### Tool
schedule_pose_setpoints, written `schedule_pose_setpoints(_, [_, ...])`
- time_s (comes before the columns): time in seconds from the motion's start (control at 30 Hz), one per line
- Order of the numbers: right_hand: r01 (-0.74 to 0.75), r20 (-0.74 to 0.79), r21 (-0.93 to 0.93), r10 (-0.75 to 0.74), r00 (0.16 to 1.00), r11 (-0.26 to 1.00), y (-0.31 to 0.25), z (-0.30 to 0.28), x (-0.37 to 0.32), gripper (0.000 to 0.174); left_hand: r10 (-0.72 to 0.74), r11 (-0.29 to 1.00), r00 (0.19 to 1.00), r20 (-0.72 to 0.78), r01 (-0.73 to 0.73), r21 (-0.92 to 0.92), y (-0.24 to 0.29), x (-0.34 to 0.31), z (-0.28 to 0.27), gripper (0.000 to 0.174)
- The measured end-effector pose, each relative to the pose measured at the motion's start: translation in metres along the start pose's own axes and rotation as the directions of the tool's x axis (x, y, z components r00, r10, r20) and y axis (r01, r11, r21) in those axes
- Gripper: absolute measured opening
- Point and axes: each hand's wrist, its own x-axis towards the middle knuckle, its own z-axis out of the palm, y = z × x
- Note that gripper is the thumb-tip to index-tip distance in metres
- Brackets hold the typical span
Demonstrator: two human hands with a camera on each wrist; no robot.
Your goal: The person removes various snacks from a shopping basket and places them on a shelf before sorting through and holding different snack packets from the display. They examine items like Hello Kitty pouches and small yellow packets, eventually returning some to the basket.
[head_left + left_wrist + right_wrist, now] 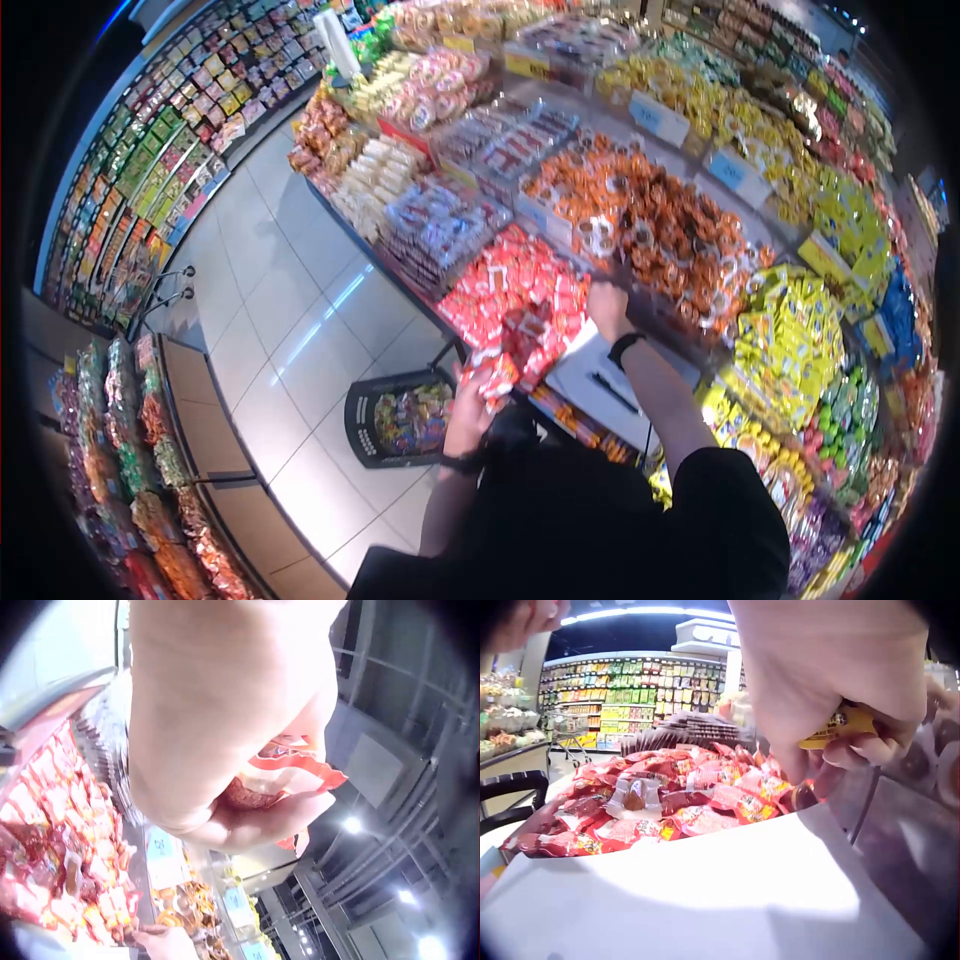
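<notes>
- Red packets [520, 275]: heaped in the display, at least one in the curled left hand [470, 408]
- right hand [610, 308] pinching a yellow wrapper [831, 735]
- picking looks partway, loads left imo

R hand [832, 682] w/ yellow pkt [841, 727]

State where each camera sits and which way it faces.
Head: worn on the head, facing forward and down; shows the left hand, right hand, forearms and dark sleeves.
Left wrist: looks past the left hand, which grips a red-and-white packet, towards ceiling lights.
Right wrist: looks past the right hand, which pinches a yellow wrapper, towards far shelves.
The wrist views share the red-wrapped sweets and parts of both hands.
</notes>
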Motion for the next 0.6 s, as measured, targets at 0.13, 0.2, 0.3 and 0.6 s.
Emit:
schedule_pose_setpoints(0.13, [0.050,-0.113,0.005,-0.050,0.992,0.999,0.004,0.012,-0.001,0.016,0.020,0.998,0.993,0.114,-0.013,-0.059,0.010,0.008,-0.023,0.030])
schedule_pose_setpoints(0.2, [0.115,-0.220,0.117,-0.087,0.972,0.986,0.007,0.015,-0.006,0.018,0.073,0.995,0.984,0.160,-0.060,-0.084,0.010,0.017,-0.017,0.030])
schedule_pose_setpoints(0.3, [0.149,-0.289,0.258,-0.071,0.955,0.955,-0.002,-0.050,-0.034,0.014,0.045,0.999,0.975,0.218,-0.045,-0.005,0.011,0.029,0.001,0.029])
schedule_pose_setpoints(0.6, [-0.311,-0.447,0.471,0.527,0.723,0.826,0.070,-0.190,-0.049,0.030,-0.278,0.957,0.907,0.316,0.235,0.170,-0.011,0.073,0.017,0.034])
